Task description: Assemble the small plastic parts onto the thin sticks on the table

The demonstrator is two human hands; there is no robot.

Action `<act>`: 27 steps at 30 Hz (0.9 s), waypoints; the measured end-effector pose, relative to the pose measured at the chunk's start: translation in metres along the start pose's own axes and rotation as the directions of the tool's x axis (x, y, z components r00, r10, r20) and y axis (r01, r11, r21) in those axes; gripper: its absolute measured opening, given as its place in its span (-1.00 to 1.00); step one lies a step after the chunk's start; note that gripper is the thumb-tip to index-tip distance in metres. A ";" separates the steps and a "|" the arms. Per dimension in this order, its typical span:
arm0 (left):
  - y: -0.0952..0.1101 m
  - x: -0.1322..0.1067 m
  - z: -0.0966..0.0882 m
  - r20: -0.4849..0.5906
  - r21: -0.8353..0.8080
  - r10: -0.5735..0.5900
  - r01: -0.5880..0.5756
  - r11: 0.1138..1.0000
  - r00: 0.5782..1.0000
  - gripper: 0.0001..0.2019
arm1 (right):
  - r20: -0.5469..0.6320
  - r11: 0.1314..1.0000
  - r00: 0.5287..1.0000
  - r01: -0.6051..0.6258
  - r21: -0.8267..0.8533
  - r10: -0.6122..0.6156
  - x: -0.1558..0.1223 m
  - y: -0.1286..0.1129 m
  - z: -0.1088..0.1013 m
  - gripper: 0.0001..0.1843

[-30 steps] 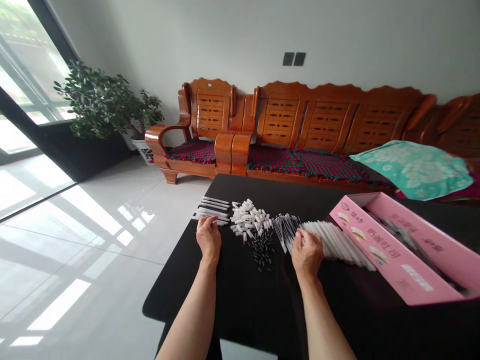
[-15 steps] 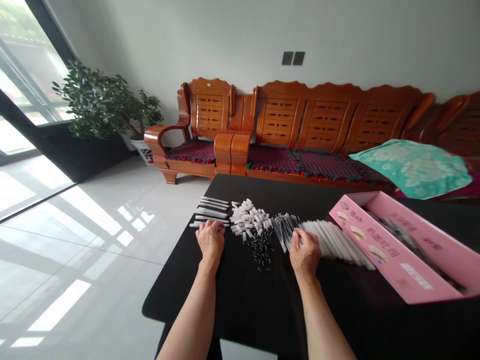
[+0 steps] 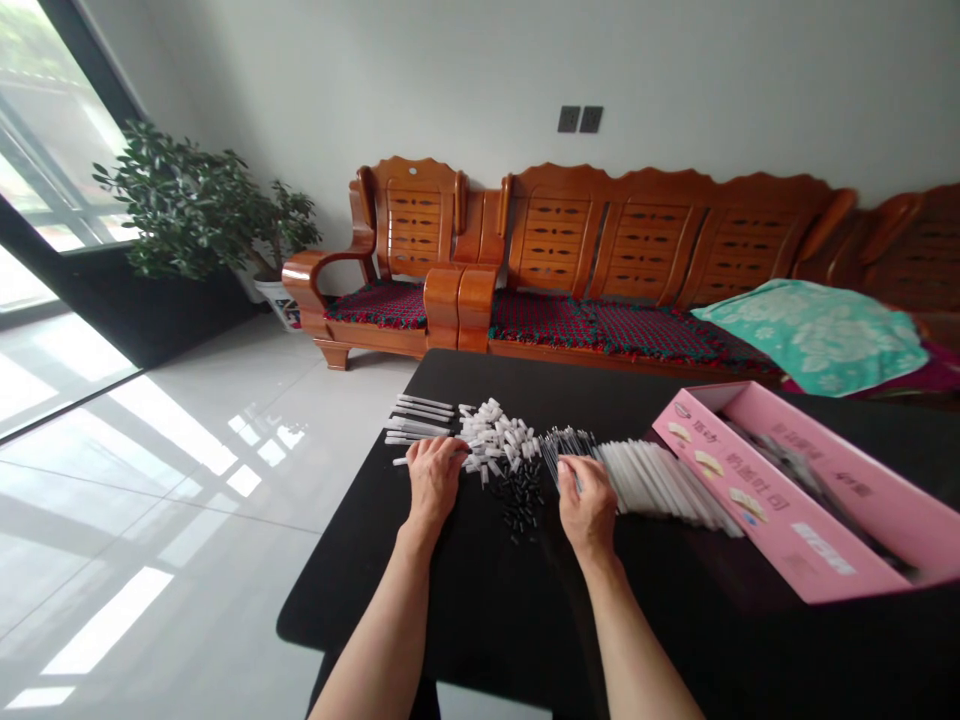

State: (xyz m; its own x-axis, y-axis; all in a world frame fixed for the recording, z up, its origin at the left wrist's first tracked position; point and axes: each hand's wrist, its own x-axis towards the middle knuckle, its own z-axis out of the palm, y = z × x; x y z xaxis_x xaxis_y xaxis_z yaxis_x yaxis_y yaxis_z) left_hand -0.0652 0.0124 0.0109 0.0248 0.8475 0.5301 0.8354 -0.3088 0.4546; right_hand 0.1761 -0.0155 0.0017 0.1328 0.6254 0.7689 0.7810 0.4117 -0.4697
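Observation:
My left hand (image 3: 435,482) rests on the black table (image 3: 480,600), fingers closed on a white pen tube that sticks out to its left. Beyond it lies a small row of finished white pens (image 3: 417,420). A heap of white caps (image 3: 496,443) and a patch of small black plugs (image 3: 523,496) sit between my hands. My right hand (image 3: 586,505) is curled over the near end of a bundle of thin clear refills (image 3: 564,448), pinching something too small to make out. A fanned row of white tubes (image 3: 660,480) lies to its right.
An open pink cardboard box (image 3: 780,520) lies on the table's right side. Behind the table stands a wooden sofa (image 3: 645,260) with red cushions and a green cloth (image 3: 817,335). A potted plant (image 3: 187,210) stands by the window at left, over glossy floor tiles.
My left hand drew a white tube out of the row toward me and to the right. My right hand slid left from the white tubes to the clear refills.

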 end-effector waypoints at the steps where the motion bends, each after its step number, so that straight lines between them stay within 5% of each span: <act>1: 0.007 -0.001 0.001 -0.001 -0.045 0.058 -0.058 0.997 0.998 -0.88 | 0.064 0.999 0.998 0.014 0.050 -0.017 0.000 -0.007 0.003 -0.75; 6: 0.037 -0.005 0.009 0.026 -0.196 0.268 -0.258 0.946 0.963 -0.85 | 0.280 0.983 0.956 0.036 0.182 -0.087 -0.001 -0.029 0.017 -0.72; 12: 0.048 -0.007 0.011 0.003 -0.267 0.335 -0.322 0.909 0.942 -0.84 | 0.321 0.965 0.945 -0.025 0.263 -0.063 -0.002 -0.031 0.019 -0.74; 14: 0.046 -0.007 0.010 -0.074 -0.295 0.251 -0.261 0.919 0.965 -0.85 | 0.284 0.954 0.958 -0.062 0.292 -0.025 -0.002 -0.030 0.017 -0.76; 16: 0.044 -0.007 0.010 -0.161 -0.351 0.054 -0.108 0.930 0.985 -0.85 | 0.211 0.949 0.977 -0.086 0.304 0.021 -0.001 -0.028 0.016 -0.78; 18: 0.041 -0.007 0.013 -0.129 -0.466 -0.171 0.092 0.880 0.977 -0.82 | 0.136 0.949 0.990 -0.087 0.302 0.047 0.000 -0.026 0.015 -0.78; 20: 0.038 -0.006 0.017 0.067 -0.635 -0.313 0.282 0.719 0.947 -0.68 | 0.109 0.951 0.993 -0.071 0.300 0.040 0.000 -0.025 0.015 -0.78; 23: 0.038 -0.004 0.025 0.367 -0.828 -0.354 0.476 0.297 0.860 -0.58 | 0.162 0.954 0.987 -0.045 0.298 -0.004 -0.001 -0.027 0.017 -0.78; 25: 0.038 -0.003 0.029 0.451 -0.857 -0.366 0.510 0.077 0.814 -0.53 | 0.210 0.956 0.977 -0.035 0.291 -0.028 -0.002 -0.029 0.019 -0.79; 27: 0.038 -0.002 0.031 0.481 -0.859 -0.376 0.512 -0.019 0.792 -0.52 | 0.244 0.959 0.969 -0.033 0.283 -0.039 -0.002 -0.030 0.020 -0.78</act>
State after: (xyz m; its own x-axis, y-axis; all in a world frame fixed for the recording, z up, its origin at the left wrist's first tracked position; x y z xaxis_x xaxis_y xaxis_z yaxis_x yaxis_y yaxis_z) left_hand -0.0165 0.0123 0.0051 -0.0309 0.9950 -0.0953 -0.4742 0.0694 0.8777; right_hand 0.1401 -0.0161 0.0053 -0.0508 0.7516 0.6576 0.5714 0.5619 -0.5981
